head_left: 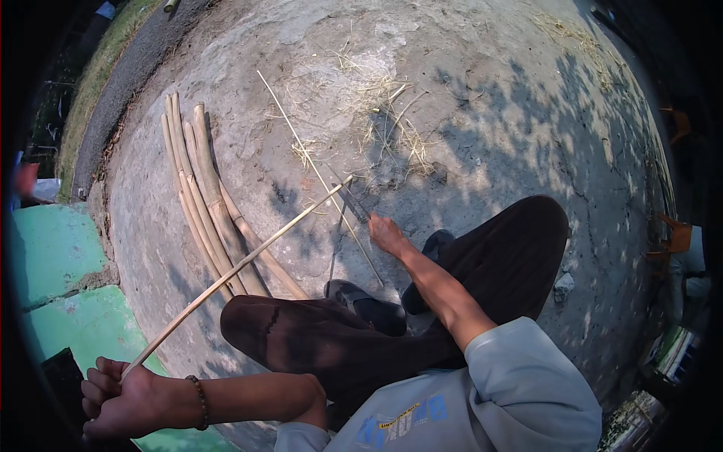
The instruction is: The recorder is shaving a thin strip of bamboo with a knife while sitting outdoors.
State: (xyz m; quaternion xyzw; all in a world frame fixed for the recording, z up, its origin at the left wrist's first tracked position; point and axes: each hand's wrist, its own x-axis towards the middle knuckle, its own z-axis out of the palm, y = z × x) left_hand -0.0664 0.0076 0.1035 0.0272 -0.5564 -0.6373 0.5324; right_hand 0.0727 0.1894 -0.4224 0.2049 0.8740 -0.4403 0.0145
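Gripping the near end of a long thin bamboo strip [233, 270] in my left hand [113, 399], I have that fist clamped shut around it, low on the left beside the green ledge [53, 256]. My hands are well apart. The strip runs up and to the right across my knee to where my right hand [385, 233] meets it, closed on the handle of a knife [352, 202] whose blade lies against the far tip of the strip. Beyond it a second thin sliver [301, 147] lies on the concrete ground [489, 113], crossing near the blade. To the left of that rests a bundle of thicker bamboo poles [199, 196], side by side, well apart from my right hand. Dry shavings [384, 113] are scattered farther out.

To do this well, I judge the strip should stay taut and straight between both hands, the left one steady so the far end does not whip. The blade ought to sit shallow against the bamboo, edge turned away from my leg and shoes [369, 305], which lie close under the work.
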